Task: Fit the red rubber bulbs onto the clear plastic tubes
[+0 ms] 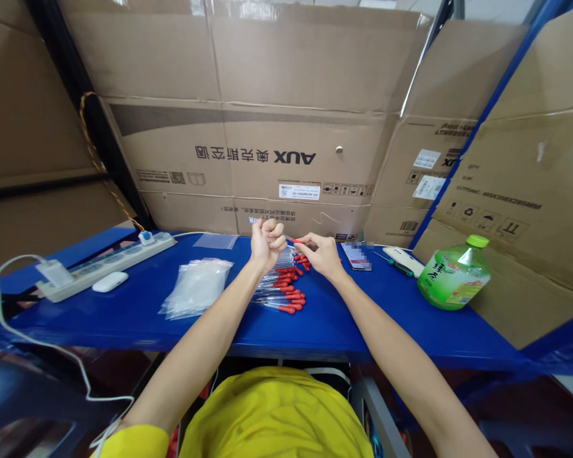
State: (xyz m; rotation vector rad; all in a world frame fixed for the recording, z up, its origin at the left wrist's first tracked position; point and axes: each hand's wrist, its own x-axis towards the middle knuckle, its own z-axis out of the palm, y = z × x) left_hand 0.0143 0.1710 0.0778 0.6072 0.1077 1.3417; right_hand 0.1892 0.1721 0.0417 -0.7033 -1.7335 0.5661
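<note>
A pile of clear droppers with red bulbs point(286, 289) lies on the blue table, most bulbs pointing right. Above the pile my right hand point(319, 251) is closed in a pinch on the red end of a dropper point(295, 240). Just left of it, my left hand point(267, 242) is raised with its fingers curled in. What it holds, if anything, is hidden by the fingers. Left of my left forearm lies a stack of clear plastic bags point(198, 286).
A power strip point(109, 267) with plugs and a white case point(109, 282) are at the left. To the right are a phone point(356, 256), a green-handled screwdriver point(400, 266) and a green bottle point(453, 277). Cardboard walls point(248, 127) enclose the table's back and sides.
</note>
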